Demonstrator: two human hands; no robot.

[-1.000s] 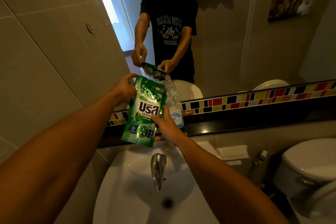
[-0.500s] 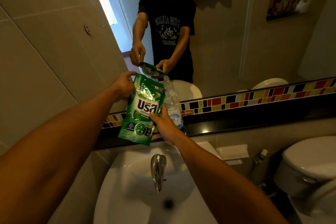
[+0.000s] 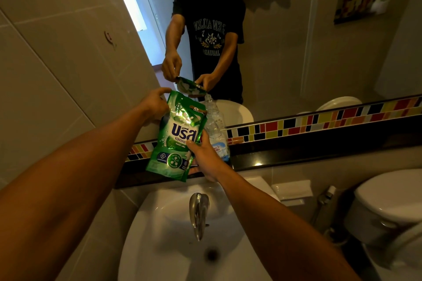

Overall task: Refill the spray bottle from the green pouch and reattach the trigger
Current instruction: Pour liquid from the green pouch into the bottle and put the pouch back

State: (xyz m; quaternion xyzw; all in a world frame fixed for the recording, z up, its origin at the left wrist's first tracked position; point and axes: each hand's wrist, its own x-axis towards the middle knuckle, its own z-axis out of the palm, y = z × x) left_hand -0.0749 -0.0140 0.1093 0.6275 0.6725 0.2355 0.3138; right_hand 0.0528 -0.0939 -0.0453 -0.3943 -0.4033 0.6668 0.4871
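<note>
The green pouch (image 3: 177, 137) hangs tilted above the sink (image 3: 159, 235), its top corner leaning toward one o'clock over the open neck of the clear spray bottle (image 3: 215, 128) standing on the dark ledge (image 3: 296, 153). The left hand (image 3: 155, 106) pinches the pouch's upper corner at eleven o'clock. The right hand (image 3: 205, 157) closes around its lower right edge. The faucet (image 3: 199, 212) sits below at six o'clock.
</note>
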